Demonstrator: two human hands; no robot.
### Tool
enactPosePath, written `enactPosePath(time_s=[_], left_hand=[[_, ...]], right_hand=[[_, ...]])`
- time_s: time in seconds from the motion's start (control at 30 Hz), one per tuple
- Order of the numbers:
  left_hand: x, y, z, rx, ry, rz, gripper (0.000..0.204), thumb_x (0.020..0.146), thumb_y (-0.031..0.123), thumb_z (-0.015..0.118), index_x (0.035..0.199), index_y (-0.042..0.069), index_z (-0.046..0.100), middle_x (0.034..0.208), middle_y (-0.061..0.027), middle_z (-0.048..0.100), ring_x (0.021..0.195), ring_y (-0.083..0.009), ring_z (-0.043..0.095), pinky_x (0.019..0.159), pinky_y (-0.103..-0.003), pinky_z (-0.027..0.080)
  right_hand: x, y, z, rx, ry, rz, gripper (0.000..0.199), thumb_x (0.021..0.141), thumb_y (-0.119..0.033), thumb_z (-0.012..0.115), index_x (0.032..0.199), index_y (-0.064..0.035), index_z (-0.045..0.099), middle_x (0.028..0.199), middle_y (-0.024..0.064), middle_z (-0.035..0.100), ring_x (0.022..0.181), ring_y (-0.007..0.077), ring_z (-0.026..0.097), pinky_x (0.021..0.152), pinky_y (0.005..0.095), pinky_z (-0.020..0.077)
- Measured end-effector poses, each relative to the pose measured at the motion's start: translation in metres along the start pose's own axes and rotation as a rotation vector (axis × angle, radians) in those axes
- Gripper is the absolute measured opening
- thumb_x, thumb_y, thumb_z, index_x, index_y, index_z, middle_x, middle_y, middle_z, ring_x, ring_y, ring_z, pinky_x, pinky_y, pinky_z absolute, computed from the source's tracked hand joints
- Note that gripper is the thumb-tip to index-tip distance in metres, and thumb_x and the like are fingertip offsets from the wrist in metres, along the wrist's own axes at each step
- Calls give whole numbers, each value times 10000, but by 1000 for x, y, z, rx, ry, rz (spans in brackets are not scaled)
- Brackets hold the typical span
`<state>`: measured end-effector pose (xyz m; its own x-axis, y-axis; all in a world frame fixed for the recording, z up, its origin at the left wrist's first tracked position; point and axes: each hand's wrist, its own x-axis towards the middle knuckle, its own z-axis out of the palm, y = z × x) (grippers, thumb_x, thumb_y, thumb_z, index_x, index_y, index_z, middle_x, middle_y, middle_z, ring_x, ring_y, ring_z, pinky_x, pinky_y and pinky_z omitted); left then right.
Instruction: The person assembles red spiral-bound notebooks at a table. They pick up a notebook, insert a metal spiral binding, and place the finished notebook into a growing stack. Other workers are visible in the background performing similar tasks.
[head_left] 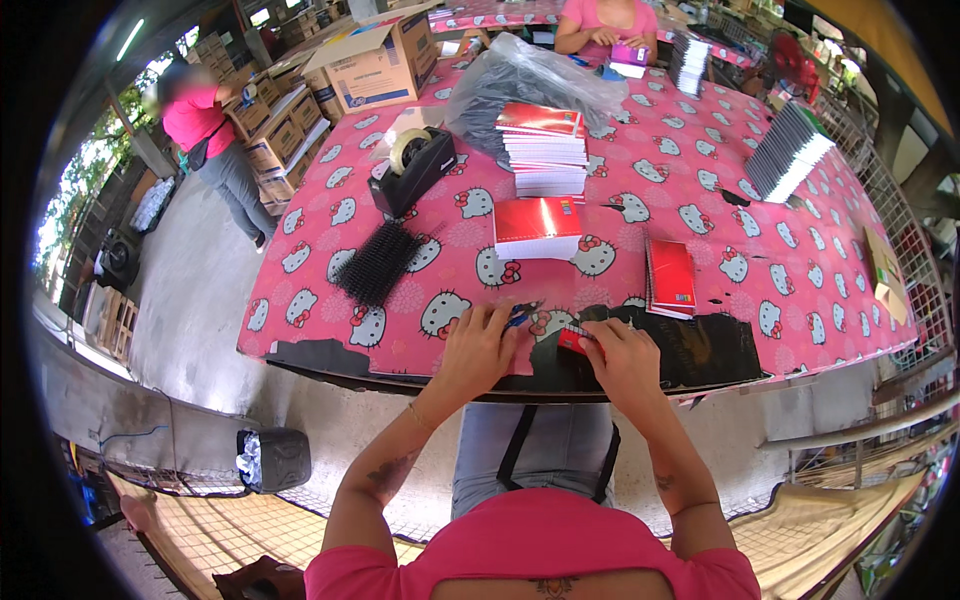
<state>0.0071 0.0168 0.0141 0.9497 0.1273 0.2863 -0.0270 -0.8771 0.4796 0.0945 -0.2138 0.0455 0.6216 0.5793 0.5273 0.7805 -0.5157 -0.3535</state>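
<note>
My left hand rests at the table's near edge, its fingers closed around blue-handled pliers with a dark tip. To its right, my right hand grips a small red notebook that is partly hidden under the fingers. Beyond the hands sits a stack of red-covered notebooks, with a taller stack of them behind it. A few red spiral notebooks lie right of my right hand. On the left is a heap of black binding coils.
A black tape dispenser stands back left, beside a grey plastic bag and a cardboard box. Leaning stacks of dark notebooks are at right. One co-worker sits across the table; another stands by cartons.
</note>
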Motion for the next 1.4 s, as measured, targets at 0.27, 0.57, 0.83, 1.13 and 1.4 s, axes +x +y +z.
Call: enactPosePath(time_s=[0.27, 0.57, 0.83, 1.13, 1.4], left_hand=[[-29, 53, 8, -1426, -302, -647, 414, 1048, 318, 391, 1277, -2, 521, 1028, -194, 686, 884, -306, 722, 827, -433, 577], [-31, 56, 16, -1608, -250, -667, 466, 1058, 343, 395, 1322, -25, 506, 1034, -210, 683, 940, -320, 712, 830, -413, 584], [-18, 41, 2, -693, -33, -174, 288, 916, 166, 655, 1173, 39, 680, 1019, -127, 622, 898, -277, 602, 810, -396, 510], [39, -3, 2, 104, 297, 309, 329, 847, 179, 715, 1151, 56, 689, 1141, -165, 632, 1071, -357, 594, 935, -478, 469], [132, -43, 4, 297, 285, 501, 281, 873, 120, 655, 1121, -10, 659, 1176, -168, 646, 1077, -333, 632, 914, -434, 521]], right_hand=[[3, 3, 2, 21, 36, 23, 159, 859, -169, 704, 998, -108, 658, 870, 64, 645, 773, 278, 662, 707, 387, 511], [2, 1, 1, 36, 26, 38, 164, 859, -168, 708, 1002, -104, 659, 872, 65, 646, 762, 283, 665, 700, 388, 512], [1, 11, -9, -3, -32, 49, 193, 852, -157, 711, 1028, -91, 669, 899, 92, 661, 775, 307, 662, 718, 406, 519], [24, 221, -16, -20, 58, 676, 515, 822, -431, 757, 1136, -35, 656, 1008, 200, 670, 950, 375, 670, 775, 463, 525], [23, 157, -6, -29, 373, 373, 485, 881, -303, 732, 1264, -50, 576, 1198, 205, 563, 1070, 393, 576, 918, 482, 468]])
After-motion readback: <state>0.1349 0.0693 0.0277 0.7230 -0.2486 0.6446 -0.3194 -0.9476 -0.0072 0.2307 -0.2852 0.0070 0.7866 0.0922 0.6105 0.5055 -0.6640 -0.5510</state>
